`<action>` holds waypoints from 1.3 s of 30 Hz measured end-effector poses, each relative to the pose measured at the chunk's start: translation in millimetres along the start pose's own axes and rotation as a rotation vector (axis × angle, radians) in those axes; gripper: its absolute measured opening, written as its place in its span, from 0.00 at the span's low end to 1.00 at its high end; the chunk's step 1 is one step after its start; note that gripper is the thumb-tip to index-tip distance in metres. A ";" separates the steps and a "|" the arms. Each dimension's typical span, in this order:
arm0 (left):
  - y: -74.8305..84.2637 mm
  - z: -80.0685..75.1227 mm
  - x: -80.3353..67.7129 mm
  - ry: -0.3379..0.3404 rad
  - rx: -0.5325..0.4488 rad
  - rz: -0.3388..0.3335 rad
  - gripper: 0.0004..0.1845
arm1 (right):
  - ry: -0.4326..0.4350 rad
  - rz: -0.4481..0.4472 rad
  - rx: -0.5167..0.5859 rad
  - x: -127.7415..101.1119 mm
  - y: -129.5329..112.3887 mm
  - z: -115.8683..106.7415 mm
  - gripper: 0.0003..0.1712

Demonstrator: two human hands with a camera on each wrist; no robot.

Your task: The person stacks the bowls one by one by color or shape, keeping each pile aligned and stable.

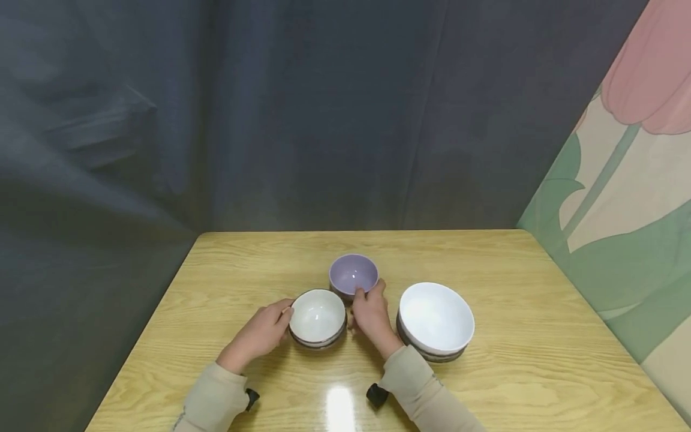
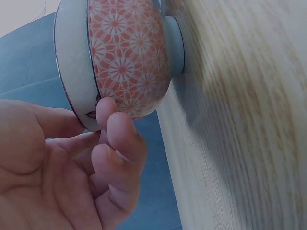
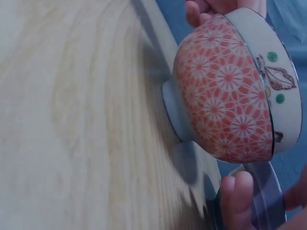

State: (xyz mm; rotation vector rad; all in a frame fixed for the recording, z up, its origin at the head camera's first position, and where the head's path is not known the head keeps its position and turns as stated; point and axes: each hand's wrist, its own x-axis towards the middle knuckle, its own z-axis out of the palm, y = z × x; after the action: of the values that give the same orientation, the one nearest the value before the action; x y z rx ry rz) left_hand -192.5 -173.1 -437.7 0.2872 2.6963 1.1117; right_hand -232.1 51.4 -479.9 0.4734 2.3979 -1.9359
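Right now we have both hands around the small bowl (image 1: 317, 317), which sits on the table (image 1: 486, 384) near its front edge, roughly at the middle. Our left hand (image 1: 263, 332) comes in from the bowl's left, fingers half curled, with the fingertips (image 2: 106, 111) touching the flower-patterned wall just under the rim. It reads as a light touch more than a firm grip. Our right hand (image 1: 370, 314) lies on the bowl's right side; a fingertip (image 3: 236, 190) shows beside the bowl's foot, but we cannot tell whether this hand holds the small bowl, the purple bowl (image 1: 353, 274), or neither, since its fingers also reach to the purple bowl's near rim.

To lift well, we judge that we should set fingers on opposite sides of the wall, press evenly, and keep the bowl level, because the glazed wall looks slippery and the foot is narrow.

Around the small bowl things are tight. The purple bowl stands just behind it and to the right, nearly touching. The white bowl (image 1: 436, 321) stands to its right, beyond our right hand, which is wedged between the two. Any sideways move to the right risks a knock, so straight up looks safest.
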 end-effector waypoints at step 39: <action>7.2 3.1 1.6 0.163 0.116 -0.055 0.28 | 0.020 -0.246 0.077 -19.4 -35.3 -9.5 0.34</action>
State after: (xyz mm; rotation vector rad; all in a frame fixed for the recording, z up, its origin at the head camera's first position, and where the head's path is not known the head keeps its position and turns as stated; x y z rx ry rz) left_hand -192.5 -165.6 -435.0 0.1447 2.8986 1.0059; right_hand -220.7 49.8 -440.1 0.2075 2.5061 -2.1337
